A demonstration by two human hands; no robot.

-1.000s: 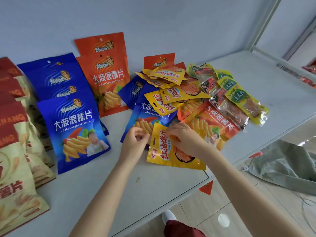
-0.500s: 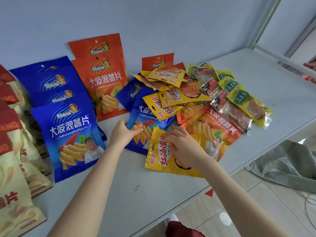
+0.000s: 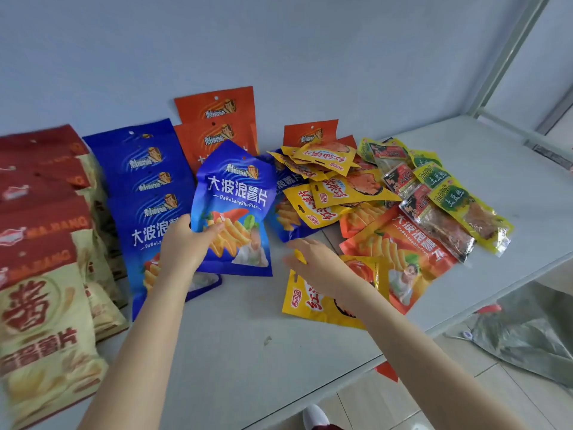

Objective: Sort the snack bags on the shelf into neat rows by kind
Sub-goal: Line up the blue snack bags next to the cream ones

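My left hand (image 3: 183, 243) grips a blue chip bag (image 3: 237, 209) by its lower left edge and holds it lifted and tilted above the shelf, next to the row of blue bags (image 3: 145, 187). My right hand (image 3: 316, 262) hovers flat with fingers apart over a yellow snack bag (image 3: 307, 302) at the front of the mixed pile. Behind the lifted bag stand orange chip bags (image 3: 217, 119). The pile holds more yellow bags (image 3: 328, 156), an orange bag (image 3: 412, 240), another blue bag (image 3: 285, 218) and small green-yellow packets (image 3: 459, 200).
A row of red-and-cream chip bags (image 3: 46, 274) fills the left end of the white shelf (image 3: 248, 352). The shelf's front edge runs diagonally at lower right, with tiled floor and a grey-green sack (image 3: 527, 336) below. A wall stands close behind.
My left hand has pulled a blue bag out of the mixed pile and lifted it left toward the blue row. My right hand has let go of the yellow bag.
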